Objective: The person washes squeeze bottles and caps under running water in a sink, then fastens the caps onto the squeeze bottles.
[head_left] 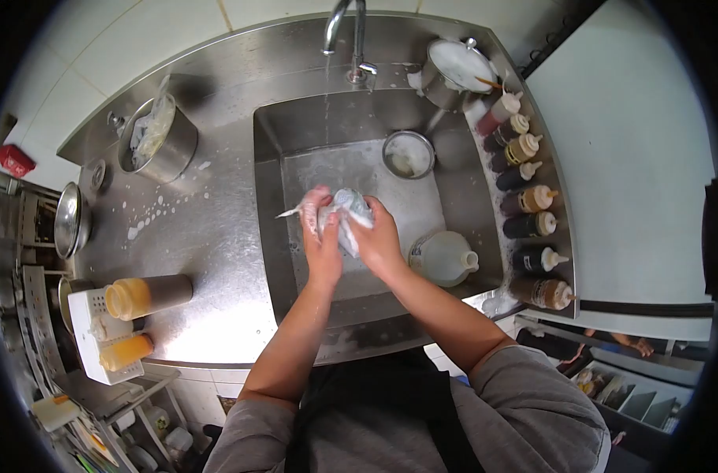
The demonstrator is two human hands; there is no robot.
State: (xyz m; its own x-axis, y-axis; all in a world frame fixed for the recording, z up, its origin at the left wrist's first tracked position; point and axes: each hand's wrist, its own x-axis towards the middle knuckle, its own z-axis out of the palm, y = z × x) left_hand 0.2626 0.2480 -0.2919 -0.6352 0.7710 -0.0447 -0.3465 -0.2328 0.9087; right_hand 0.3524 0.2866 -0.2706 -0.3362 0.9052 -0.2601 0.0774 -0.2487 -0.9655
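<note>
Over the sink, my left hand (pixel 319 232) and my right hand (pixel 376 236) are close together, both wet with suds. Between them is a foam-covered squeeze bottle (pixel 351 203), its rounded greyish body showing at the right hand. A pale pointed tip (pixel 287 213) juts out left of my left fingers and looks like a nozzle. Fingers of both hands are curled round the soapy bottle; foam hides part of it. Below lies the steel sink (pixel 312 315). A thin stream of water falls from the faucet (pixel 330 39) behind the hands.
In the sink are a steel bowl (pixel 409 154) with sudsy water and a translucent jug (pixel 442 258). Several sauce bottles (pixel 524 199) line the right edge. A foamy pot (pixel 446 87) stands back right, another pot (pixel 170 142) left. Amber bottles (pixel 150 296) lie front left.
</note>
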